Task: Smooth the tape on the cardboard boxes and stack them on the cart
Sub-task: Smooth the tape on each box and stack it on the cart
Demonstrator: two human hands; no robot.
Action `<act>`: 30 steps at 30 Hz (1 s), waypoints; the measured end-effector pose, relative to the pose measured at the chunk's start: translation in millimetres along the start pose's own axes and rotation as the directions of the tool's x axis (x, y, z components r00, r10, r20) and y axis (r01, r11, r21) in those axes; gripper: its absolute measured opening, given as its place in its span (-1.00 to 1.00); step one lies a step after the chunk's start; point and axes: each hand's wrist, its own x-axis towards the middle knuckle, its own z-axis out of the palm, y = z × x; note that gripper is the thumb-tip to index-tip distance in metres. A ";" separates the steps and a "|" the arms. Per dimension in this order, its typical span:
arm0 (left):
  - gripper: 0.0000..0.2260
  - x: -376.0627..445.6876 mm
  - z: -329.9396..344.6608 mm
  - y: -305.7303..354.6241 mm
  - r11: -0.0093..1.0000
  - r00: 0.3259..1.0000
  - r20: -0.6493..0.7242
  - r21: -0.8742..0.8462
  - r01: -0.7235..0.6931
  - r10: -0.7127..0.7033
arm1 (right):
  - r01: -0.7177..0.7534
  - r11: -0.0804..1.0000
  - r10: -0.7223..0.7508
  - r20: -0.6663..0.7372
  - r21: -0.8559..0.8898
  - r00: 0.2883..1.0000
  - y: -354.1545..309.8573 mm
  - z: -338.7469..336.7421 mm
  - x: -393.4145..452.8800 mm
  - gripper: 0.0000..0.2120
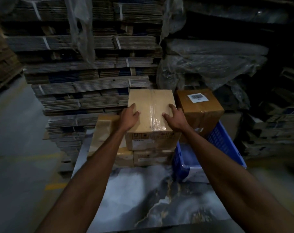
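Note:
A tan cardboard box (151,105) with clear tape (155,118) along its top sits on a stack of boxes (151,158) at the far end of the marble-patterned cart deck (139,195). My left hand (130,117) grips its left top edge, fingers over the side and thumb on top. On the right top edge lies my right hand (174,116), its fingers wrapped over the side and the thumb lying on top near the tape. A tape-wrapped box (104,130) stands to the left. Behind on the right is a darker brown box (201,106) with a white label.
A blue plastic crate (225,145) sits on the right of the cart. Tall stacks of flattened cartons (85,73) rise behind. Plastic-wrapped bundles (210,64) and more cartons fill the right. Grey floor (16,140) with yellow marks lies to the left.

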 end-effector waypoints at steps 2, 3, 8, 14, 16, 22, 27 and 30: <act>-0.47 6.2 11.3 -2.4 1.000 1.000 0.000 -0.011 0.026 -0.026 | 0.000 1.000 0.000 0.014 -0.007 1.000 10.2 2.6 10.1 -0.31; -0.47 5.9 15.1 -3.0 1.000 1.000 0.004 -0.005 0.030 -0.030 | -0.001 1.000 0.001 0.018 -0.010 1.000 14.1 4.2 11.4 -0.30; -0.47 9.6 30.9 -4.9 0.998 0.998 0.034 0.028 0.054 -0.055 | -0.001 1.000 0.001 0.068 0.011 0.998 30.6 9.1 22.5 -0.31; -0.46 10.3 46.3 -15.5 0.991 0.991 0.065 0.064 0.116 -0.120 | 0.000 1.000 -0.002 0.096 0.019 0.995 43.7 16.1 25.7 -0.31; -0.47 9.5 47.9 -15.2 0.990 0.993 0.062 0.099 0.098 -0.105 | -0.003 1.000 0.000 0.102 0.029 0.995 45.9 17.3 25.0 -0.30; -0.51 -3.6 47.3 -5.9 0.952 0.993 0.067 0.297 0.077 -0.101 | 0.021 1.000 -0.022 0.086 0.012 0.996 48.8 21.2 18.6 -0.30; -0.49 -18.4 49.8 -0.2 0.890 0.995 0.078 0.456 0.015 -0.057 | 0.044 0.998 -0.041 0.065 -0.043 0.997 45.5 20.6 7.0 -0.32; -0.48 -38.8 49.1 -0.8 0.896 0.995 0.081 0.442 0.023 -0.066 | 0.057 0.998 -0.056 0.026 -0.033 0.998 50.8 24.8 -13.2 -0.35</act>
